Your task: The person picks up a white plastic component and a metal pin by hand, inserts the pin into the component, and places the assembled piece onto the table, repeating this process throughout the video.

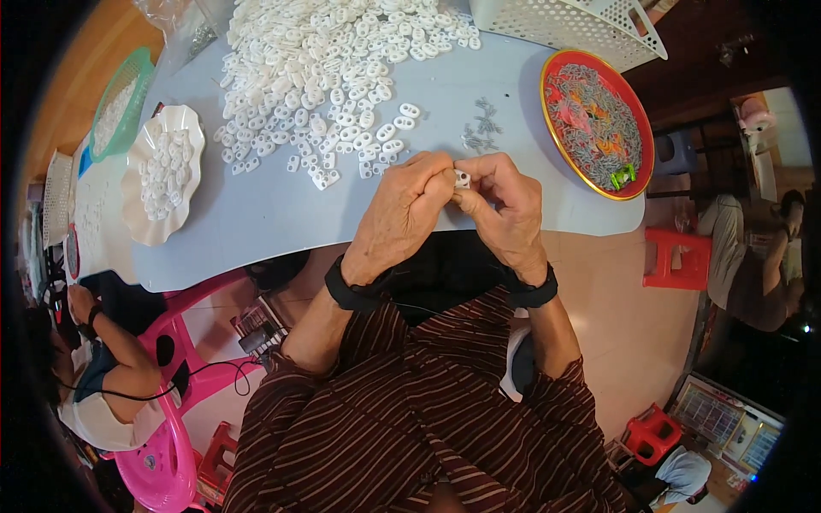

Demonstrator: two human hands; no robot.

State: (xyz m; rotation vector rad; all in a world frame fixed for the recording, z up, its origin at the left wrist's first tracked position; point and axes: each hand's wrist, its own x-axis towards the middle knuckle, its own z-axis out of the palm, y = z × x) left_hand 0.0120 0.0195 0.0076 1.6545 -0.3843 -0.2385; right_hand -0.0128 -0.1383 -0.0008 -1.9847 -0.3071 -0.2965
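Both hands meet at the table's near edge around a small white plastic piece with dark round holes. My left hand is closed, its fingers curled on the left side of the piece. From the other side my right hand pinches it between thumb and bent index finger. Whether a screw sits in the fingers is hidden. Just beyond the hands lies a small group of loose grey screws. A big heap of similar white oval two-hole pieces spreads over the far table, with stray ones reaching toward my left hand.
To the right stands a red gold-rimmed tray of grey screws and coloured bits. Behind it is a white perforated basket. At left are a scalloped white dish of white pieces and a green basket. Another person sits at lower left.
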